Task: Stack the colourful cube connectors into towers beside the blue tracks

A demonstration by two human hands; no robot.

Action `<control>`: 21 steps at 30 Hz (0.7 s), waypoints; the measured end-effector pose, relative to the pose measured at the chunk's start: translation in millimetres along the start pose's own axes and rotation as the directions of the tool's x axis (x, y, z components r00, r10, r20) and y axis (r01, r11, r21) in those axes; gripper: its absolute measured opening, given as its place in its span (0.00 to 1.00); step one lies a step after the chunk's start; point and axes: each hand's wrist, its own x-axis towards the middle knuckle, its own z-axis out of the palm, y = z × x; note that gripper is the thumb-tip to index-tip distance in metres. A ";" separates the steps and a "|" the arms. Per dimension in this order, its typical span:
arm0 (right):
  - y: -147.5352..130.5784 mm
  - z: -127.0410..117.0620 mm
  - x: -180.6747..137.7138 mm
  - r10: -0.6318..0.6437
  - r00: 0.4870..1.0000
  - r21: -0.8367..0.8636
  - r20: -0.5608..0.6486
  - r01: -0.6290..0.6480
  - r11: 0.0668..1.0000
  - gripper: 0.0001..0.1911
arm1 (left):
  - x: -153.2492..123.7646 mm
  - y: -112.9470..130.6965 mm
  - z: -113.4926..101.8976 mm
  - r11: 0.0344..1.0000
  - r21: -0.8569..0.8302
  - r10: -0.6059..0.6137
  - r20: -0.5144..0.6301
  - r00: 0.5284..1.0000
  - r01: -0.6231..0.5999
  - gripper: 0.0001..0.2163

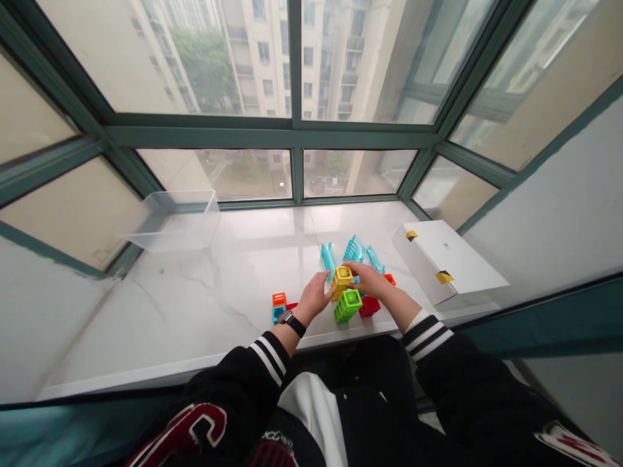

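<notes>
Home (apparently), bay window (360, 135), apartments (270, 58) outside

Clock centred on yellow block (341, 280). Best lane: 10 o'clock, wide bare surface (253, 240) between clear bin (187, 227) and cyan pieces (354, 249). 11 to 2: cyan pieces block low passes; strip behind them runs to window frame (296, 137). 3: right hand (368, 280), then white box (433, 266). 4 to 6: red block (370, 307), green block (347, 306). 8: left hand (314, 298), orange block (279, 299).
</notes>
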 end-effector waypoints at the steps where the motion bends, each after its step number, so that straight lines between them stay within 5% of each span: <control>1: -0.9 -0.3 -0.5 0.003 1.000 -0.009 0.005 -0.003 1.000 0.35 | -3.0 -3.0 -9.9 1.000 0.009 0.003 -0.021 1.000 -0.003 0.28; 9: -5.3 -35.9 -12.1 -0.028 0.999 -0.002 -0.019 0.028 1.000 0.44 | -79.6 -38.9 -121.8 0.982 0.035 -0.170 -0.232 0.958 0.183 0.16; 12: -34.1 -62.2 -24.4 -0.132 0.961 -0.035 -0.242 0.128 0.991 0.36 | -123.7 -55.8 -142.8 0.955 0.013 -0.280 -0.278 0.919 0.295 0.16; 14: -67.9 -67.9 -35.9 -0.204 0.870 -0.067 -0.448 0.195 0.979 0.28 | -148.3 -64.1 -146.1 0.938 -0.007 -0.334 -0.286 0.898 0.347 0.17; 17: -123.8 -41.6 -50.9 -0.290 0.796 -0.063 -0.532 0.305 0.950 0.18 | -169.0 -69.2 -140.2 0.932 -0.007 -0.348 -0.286 0.893 0.362 0.17; 21: -156.3 49.9 -48.6 -0.294 0.910 0.117 -0.291 0.339 0.934 0.20 | -165.6 -67.7 -124.0 0.961 0.150 -0.191 -0.238 0.952 0.230 0.18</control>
